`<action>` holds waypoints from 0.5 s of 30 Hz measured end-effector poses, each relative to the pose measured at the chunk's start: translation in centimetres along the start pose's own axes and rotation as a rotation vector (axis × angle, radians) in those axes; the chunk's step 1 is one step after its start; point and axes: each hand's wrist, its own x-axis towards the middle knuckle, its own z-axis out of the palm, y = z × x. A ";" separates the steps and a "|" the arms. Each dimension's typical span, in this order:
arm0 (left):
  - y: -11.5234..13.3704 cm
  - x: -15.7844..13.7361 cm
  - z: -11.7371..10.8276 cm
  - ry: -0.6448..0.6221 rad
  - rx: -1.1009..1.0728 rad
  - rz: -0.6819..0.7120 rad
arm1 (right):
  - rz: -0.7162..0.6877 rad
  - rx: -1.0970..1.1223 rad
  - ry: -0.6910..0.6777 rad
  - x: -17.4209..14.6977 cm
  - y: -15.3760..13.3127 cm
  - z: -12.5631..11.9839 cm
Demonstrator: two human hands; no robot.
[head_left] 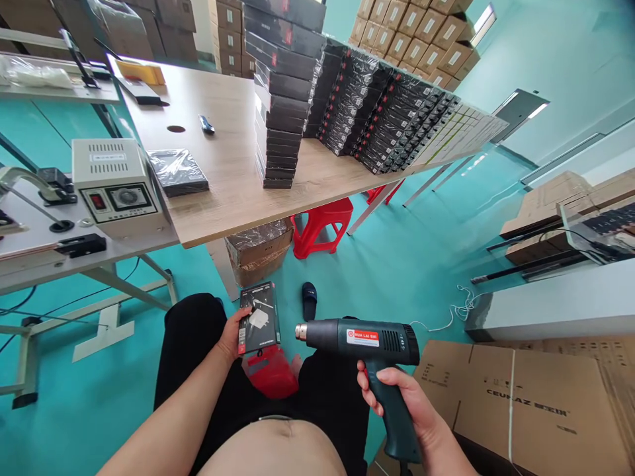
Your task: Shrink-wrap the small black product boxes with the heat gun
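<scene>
My right hand (397, 396) is wrapped round the handle of a dark green heat gun (322, 332) with a red and white label. Its metal nozzle points left, toward a flat black box (265, 334) with a white product picture on its front. My left hand (232, 334) grips that box by its left edge, the thumb lying over the front and the other fingers hidden behind it. A gap separates the nozzle from the box. Both are above my lap, over a red stool (272, 373).
A wooden table (228, 211) bears a tall stack of black boxes (280, 99), rows of wrapped boxes (391, 119) and one wrapped box (178, 170). A beige control unit (116, 185) stands left. Cartons (536, 410) are at my right; a red stool (322, 225) stands under the table.
</scene>
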 end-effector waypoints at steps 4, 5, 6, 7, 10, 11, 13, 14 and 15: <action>0.5 -0.2 -0.1 0.020 -0.028 0.079 | -0.011 -0.089 -0.051 -0.4 1.0 0.9; 0.4 -0.3 -0.2 0.018 -0.023 0.077 | -0.013 -0.096 -0.060 -0.3 1.2 1.2; 0.4 -0.3 -0.2 0.011 -0.018 0.074 | -0.006 -0.097 -0.064 -0.2 1.4 1.4; 0.3 -0.3 -0.2 0.003 -0.014 0.071 | 0.008 -0.097 -0.066 0.0 1.5 1.7; 0.3 -0.4 -0.4 -0.009 -0.016 0.074 | 0.031 -0.111 -0.081 0.4 1.6 2.2; 0.3 -0.5 -0.4 -0.018 -0.019 0.079 | 0.028 -0.115 -0.087 0.5 1.6 2.3; 0.4 -0.7 -0.4 -0.060 -0.020 0.077 | 0.014 -0.108 -0.091 0.6 1.6 2.3; 0.5 -0.8 -0.4 -0.097 -0.015 0.063 | 0.008 -0.096 -0.086 0.6 1.5 2.3; 0.5 -0.9 -0.3 -0.137 -0.005 0.045 | 0.006 -0.083 -0.081 0.6 1.5 2.3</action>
